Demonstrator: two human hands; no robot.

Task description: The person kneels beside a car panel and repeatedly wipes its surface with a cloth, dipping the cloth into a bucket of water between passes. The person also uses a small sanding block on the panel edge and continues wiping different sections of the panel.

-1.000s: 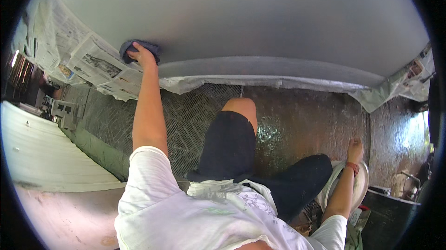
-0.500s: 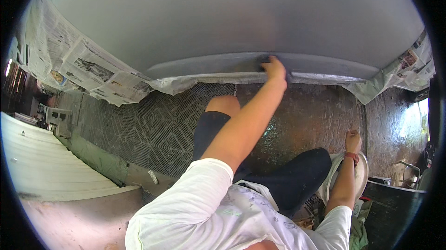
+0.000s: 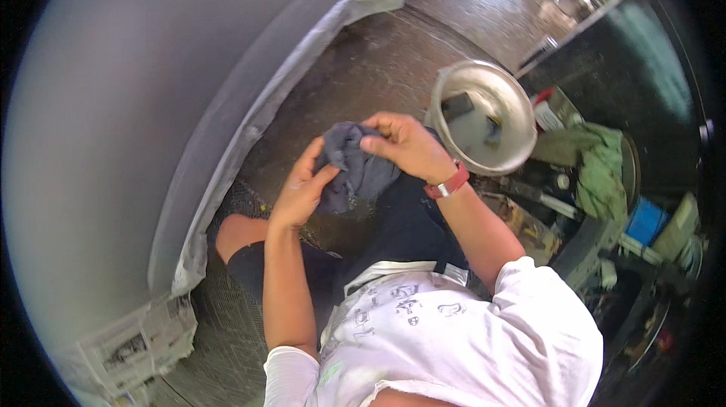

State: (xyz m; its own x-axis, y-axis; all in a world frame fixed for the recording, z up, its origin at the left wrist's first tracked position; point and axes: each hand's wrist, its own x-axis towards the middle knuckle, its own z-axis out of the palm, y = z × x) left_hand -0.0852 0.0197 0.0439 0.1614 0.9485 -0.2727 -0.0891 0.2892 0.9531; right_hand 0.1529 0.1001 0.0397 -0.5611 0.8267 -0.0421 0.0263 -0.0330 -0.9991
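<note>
A crumpled dark grey cloth (image 3: 349,173) is held up between my two hands over my lap. My left hand (image 3: 296,194) pinches its left side with thumb and fingers. On the other side, my right hand (image 3: 404,146) grips the cloth's upper right part, thumb on top; a red-strapped watch is on that wrist. Just right of my right hand stands a pale round basin (image 3: 527,108). In it are cloudy liquid, a dark block (image 3: 457,107) and a small dark and yellow piece (image 3: 494,132).
A large smooth grey panel (image 3: 151,89) fills the left, its lower edge lined with silvery masking (image 3: 249,131). Newspaper (image 3: 125,350) hangs at lower left. Wet brown floor (image 3: 363,59) lies ahead. To the right are a green cloth (image 3: 601,169), a blue item (image 3: 645,221) and clutter.
My view has turned right toward the basin. My left hand has left the grey panel, and my right hand has come in from beside the basin; both now hold the grey cloth.
</note>
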